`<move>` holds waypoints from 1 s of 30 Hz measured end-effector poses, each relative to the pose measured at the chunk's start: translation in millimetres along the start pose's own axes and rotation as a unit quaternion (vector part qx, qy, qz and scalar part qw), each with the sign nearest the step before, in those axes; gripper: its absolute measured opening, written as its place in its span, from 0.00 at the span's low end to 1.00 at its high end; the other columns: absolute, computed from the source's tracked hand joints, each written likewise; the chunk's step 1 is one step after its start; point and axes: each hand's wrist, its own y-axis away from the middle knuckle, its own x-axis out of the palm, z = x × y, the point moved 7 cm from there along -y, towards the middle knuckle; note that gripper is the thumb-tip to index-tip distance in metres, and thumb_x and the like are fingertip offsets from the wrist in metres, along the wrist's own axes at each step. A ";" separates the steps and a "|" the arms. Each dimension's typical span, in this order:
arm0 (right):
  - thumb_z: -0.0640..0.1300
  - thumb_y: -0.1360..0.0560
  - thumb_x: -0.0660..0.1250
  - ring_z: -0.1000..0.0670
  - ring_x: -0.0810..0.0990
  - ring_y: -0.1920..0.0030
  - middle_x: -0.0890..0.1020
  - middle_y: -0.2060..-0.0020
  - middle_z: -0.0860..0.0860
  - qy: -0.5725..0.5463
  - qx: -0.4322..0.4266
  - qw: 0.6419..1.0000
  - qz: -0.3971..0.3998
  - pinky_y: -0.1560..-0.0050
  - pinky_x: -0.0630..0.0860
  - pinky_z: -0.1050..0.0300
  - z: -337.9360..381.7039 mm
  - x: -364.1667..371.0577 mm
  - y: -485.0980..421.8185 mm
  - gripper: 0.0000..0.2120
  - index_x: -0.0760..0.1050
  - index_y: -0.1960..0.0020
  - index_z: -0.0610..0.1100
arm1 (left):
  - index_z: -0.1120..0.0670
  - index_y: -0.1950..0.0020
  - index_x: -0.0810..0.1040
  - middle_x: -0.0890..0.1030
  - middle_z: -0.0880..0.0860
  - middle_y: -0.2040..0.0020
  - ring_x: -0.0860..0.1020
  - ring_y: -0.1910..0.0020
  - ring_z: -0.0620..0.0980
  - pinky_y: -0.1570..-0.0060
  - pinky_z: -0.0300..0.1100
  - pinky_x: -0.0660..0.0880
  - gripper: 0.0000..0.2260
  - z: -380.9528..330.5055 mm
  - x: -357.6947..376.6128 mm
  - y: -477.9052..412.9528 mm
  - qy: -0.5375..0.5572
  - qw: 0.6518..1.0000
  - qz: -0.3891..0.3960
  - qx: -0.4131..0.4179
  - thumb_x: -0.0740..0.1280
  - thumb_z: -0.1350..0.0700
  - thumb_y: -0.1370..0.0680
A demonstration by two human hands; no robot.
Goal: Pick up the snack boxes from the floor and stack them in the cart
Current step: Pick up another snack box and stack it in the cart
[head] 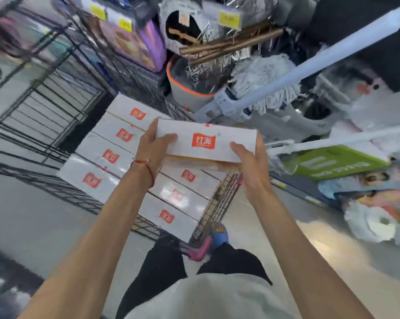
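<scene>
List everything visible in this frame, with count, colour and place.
held snack box: one, white with red logo, above the cart
stacked snack boxes: seven showing, white, two rows in the cart
cart: one, black wire, centre
wire rack: one, black, left
bucket: one, grey with orange rim, behind the cart
mop: one, pale blue handle, right
green package: one, right
left hand: gripping the box's left end
right hand: gripping its right end

The single head-worn wide-angle view looks steeply down and forward from above the person's own chest and outstretched forearms, close over the black wire-mesh cart (214, 204), whose near corner sits low at centre, with the frame tilted and the grey floor (33, 222) filling the lower left.
</scene>
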 end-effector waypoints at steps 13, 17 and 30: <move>0.61 0.27 0.76 0.47 0.65 0.20 0.63 0.19 0.49 0.030 0.026 0.992 -0.117 0.23 0.66 0.38 -121.3 13.9 -12.2 0.47 0.54 0.18 0.53 | 0.53 0.25 0.69 0.79 0.51 0.33 0.78 0.36 0.51 0.35 0.50 0.76 0.35 32.4 12.9 -111.6 -0.268 0.946 0.184 0.015 0.74 0.47 0.31; 0.65 0.29 0.76 0.47 0.66 0.21 0.62 0.19 0.51 0.029 0.034 0.990 -0.132 0.23 0.67 0.38 -152.7 8.5 -32.4 0.47 0.54 0.20 0.59 | 0.50 0.23 0.66 0.77 0.51 0.31 0.76 0.34 0.52 0.33 0.52 0.75 0.41 50.3 26.3 -132.7 -0.303 0.935 0.182 0.010 0.72 0.41 0.35; 0.33 0.17 0.63 0.52 0.76 0.32 0.71 0.27 0.46 0.031 0.051 0.987 -0.149 0.29 0.75 0.55 -121.2 28.8 -48.2 0.36 0.48 0.16 0.42 | 0.52 0.22 0.63 0.73 0.52 0.29 0.73 0.31 0.53 0.31 0.51 0.72 0.31 62.5 45.8 -155.7 -0.346 0.929 0.128 0.026 0.69 0.54 0.23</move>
